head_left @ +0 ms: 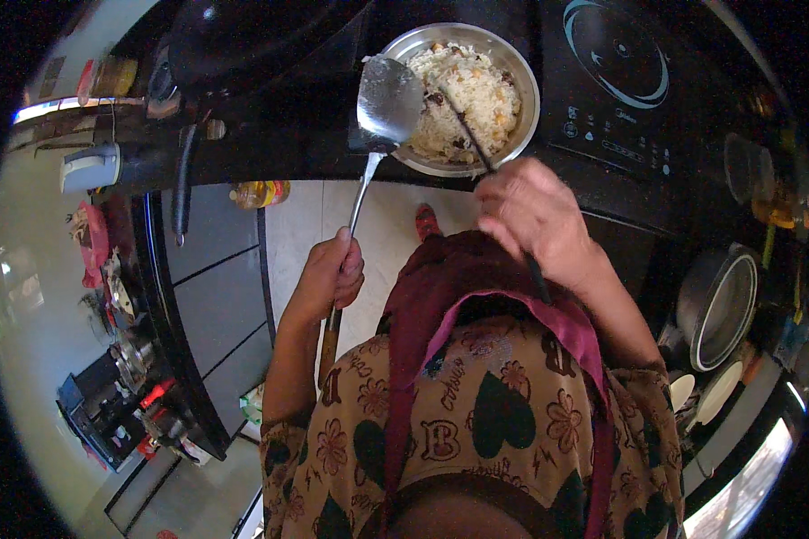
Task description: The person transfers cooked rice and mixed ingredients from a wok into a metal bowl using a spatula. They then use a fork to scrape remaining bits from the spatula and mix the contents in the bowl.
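Note:
A steel bowl [532,94] of cooked rice [481,85], mixed with dark and orange bits, stands at the counter's near edge. My left hand [326,277] is closed around the long handle of a metal spatula [389,101]. The spatula's broad blade overlaps the bowl's left rim, with some grains on its edge. My right hand [537,214] grips dark chopsticks [469,133], whose tips reach into the rice; whether both sticks lie together is hard to tell. Part of the bowl's left side is hidden by the blade.
An induction cooktop [611,63] lies right of the bowl. At the upper left sits a dark pan [234,45], with a long black handle [184,180] pointing toward me. A yellow bottle [259,194] lies left, and a metal pot [721,305] stands far right.

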Demonstrator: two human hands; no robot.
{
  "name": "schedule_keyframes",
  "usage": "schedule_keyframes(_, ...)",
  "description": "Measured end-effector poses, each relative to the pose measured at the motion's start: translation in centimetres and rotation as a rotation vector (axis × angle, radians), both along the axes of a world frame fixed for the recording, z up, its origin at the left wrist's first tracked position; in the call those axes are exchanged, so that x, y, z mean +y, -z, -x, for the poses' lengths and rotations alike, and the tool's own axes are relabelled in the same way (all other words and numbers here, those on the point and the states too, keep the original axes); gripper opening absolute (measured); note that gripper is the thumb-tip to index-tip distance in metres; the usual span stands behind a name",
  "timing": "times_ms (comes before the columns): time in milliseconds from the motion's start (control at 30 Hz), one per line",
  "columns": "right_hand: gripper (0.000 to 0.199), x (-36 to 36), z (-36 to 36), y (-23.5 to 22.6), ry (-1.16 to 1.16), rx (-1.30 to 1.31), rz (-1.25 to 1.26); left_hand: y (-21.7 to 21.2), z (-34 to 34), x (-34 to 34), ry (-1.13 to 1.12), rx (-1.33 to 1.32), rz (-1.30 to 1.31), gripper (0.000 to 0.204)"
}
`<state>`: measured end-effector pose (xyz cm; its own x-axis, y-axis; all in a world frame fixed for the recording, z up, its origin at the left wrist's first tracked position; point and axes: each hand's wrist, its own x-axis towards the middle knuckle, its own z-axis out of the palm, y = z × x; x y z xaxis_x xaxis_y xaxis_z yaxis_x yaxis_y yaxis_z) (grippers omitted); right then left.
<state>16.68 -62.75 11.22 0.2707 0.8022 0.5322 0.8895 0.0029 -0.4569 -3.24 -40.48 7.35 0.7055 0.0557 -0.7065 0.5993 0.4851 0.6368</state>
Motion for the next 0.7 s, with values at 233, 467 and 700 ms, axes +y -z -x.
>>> schedule_keyframes(233,0.023,1.8,-1.8,1.2,0.046,-0.162,0.132,-0.2,-0.4,-1.0,0.069,0.02,-0.017,0.048)
schedule_keyframes(467,0.019,-1.1,-0.5,-1.3,-0.096,-0.158,0.252,-0.2,-0.6,0.0,0.048,0.004,-0.051,0.047)
schedule_keyframes(700,0.017,1.4,-1.1,-0.4,-0.057,-0.551,0.432,-0.7,-0.7,-0.7,0.087,0.056,-0.087,0.047)
